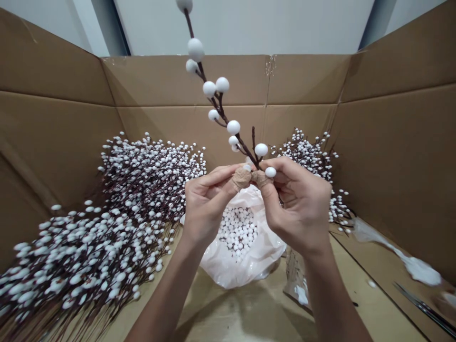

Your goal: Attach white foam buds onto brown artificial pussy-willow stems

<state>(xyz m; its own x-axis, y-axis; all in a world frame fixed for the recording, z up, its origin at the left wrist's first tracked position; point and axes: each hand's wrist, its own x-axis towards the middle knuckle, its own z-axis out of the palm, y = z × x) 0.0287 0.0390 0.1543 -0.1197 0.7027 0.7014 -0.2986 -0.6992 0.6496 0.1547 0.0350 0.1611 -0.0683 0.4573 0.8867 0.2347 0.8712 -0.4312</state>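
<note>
An artificial berry branch (pixel 221 110) with a dark brown stem and white berries rises tilted to the left between my hands. One of its short side twigs (pixel 253 137) has a bare tip. My right hand (pixel 301 206) is closed, pinching the lower stem between thumb and fingers. My left hand (pixel 206 202) is closed too, with a small white berry (pixel 247 167) at its thumb and fingertips. Whether that berry sits on a twig is hidden. Tan wrapping covers both thumb tips, which nearly meet. Below my hands, a white plastic bag (pixel 228 275) holds many loose white berries (pixel 238 230).
Large heaps of berry branches (pixel 142 178) lie on the left, with a smaller heap (pixel 306 147) at the back right. Cardboard walls (pixel 228 80) enclose the table. At right are scissors or tweezers (pixel 423 306), a crumpled plastic piece (pixel 420 270) and a small container (pixel 295 275).
</note>
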